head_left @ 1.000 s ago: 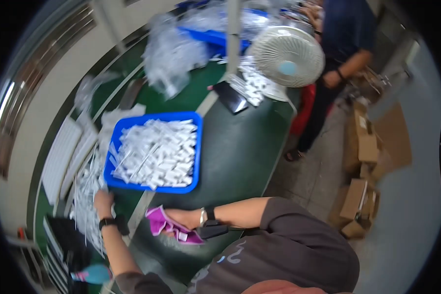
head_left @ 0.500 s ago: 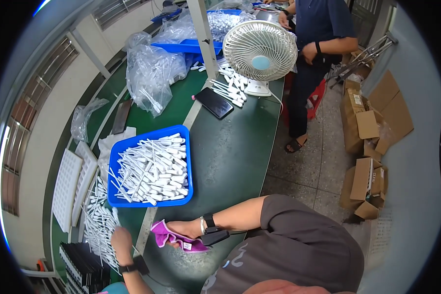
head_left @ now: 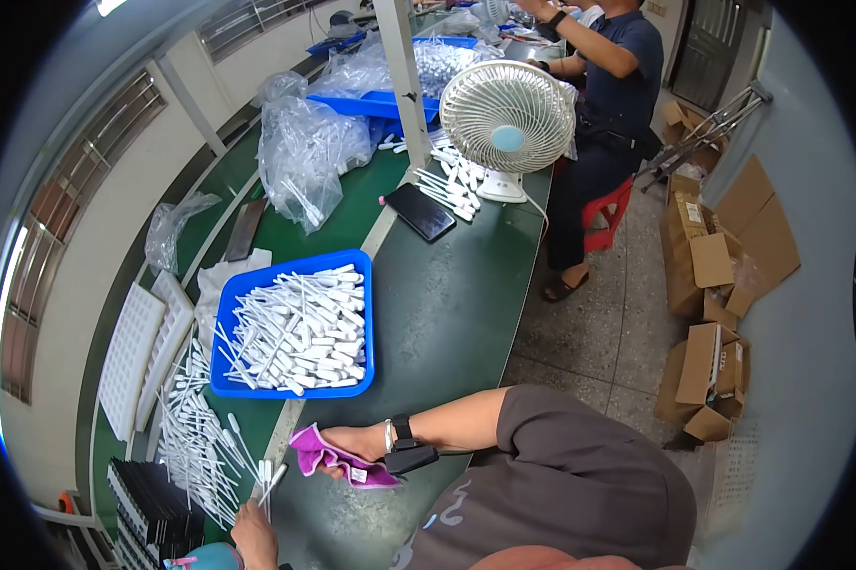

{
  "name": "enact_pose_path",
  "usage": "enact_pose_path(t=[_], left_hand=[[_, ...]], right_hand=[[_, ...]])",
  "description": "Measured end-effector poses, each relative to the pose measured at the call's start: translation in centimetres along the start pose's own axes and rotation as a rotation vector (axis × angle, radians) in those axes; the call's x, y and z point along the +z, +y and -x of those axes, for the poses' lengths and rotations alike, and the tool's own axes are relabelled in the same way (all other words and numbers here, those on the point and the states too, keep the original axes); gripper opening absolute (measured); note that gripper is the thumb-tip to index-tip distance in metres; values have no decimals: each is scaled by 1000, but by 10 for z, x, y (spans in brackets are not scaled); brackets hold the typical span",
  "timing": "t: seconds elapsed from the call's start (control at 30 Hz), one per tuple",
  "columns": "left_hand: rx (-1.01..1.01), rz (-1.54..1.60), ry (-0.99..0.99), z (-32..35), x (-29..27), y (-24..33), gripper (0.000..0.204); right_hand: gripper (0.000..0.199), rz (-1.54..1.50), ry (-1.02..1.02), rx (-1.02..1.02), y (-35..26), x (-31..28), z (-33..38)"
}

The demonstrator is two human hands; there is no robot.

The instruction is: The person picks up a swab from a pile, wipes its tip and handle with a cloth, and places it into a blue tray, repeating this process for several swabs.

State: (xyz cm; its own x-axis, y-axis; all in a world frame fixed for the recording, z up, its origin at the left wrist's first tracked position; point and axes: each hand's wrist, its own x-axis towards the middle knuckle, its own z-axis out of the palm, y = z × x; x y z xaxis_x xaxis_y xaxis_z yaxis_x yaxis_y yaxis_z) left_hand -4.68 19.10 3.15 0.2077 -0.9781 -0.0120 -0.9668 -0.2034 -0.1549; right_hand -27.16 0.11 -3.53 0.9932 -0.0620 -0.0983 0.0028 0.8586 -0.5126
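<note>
My right hand (head_left: 352,443) is closed on a purple cloth (head_left: 325,459) that it presses on the green table (head_left: 447,304); a dark band sits on that wrist. At the bottom edge my left hand (head_left: 253,528) pinches a few white plastic sticks (head_left: 265,478) that point up toward the cloth. Just left of it lies a loose pile of the same sticks (head_left: 192,432). A blue tray (head_left: 221,380) heaped with white sticks stands above both hands.
White moulded trays (head_left: 133,356) and a black rack (head_left: 148,513) line the left side. Farther up are clear bags of parts (head_left: 304,161), a dark phone (head_left: 420,212) and a white desk fan (head_left: 507,119). Another person (head_left: 618,66) sits beyond it. Cardboard boxes (head_left: 708,266) litter the floor.
My left hand has drawn back from the loose pile toward my body, now with a few sticks in it. The right hand stays on the purple cloth. The view has swung upward.
</note>
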Motion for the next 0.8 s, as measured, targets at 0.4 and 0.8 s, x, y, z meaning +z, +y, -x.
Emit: enact_pose_path(t=[0.4, 0.8], left_hand=[[65, 54, 212, 9, -121, 47, 15], [-72, 117, 408, -19, -80, 81, 11]], right_hand=[[33, 179, 185, -200, -13, 24, 11], [39, 787, -18, 84, 37, 57, 10]])
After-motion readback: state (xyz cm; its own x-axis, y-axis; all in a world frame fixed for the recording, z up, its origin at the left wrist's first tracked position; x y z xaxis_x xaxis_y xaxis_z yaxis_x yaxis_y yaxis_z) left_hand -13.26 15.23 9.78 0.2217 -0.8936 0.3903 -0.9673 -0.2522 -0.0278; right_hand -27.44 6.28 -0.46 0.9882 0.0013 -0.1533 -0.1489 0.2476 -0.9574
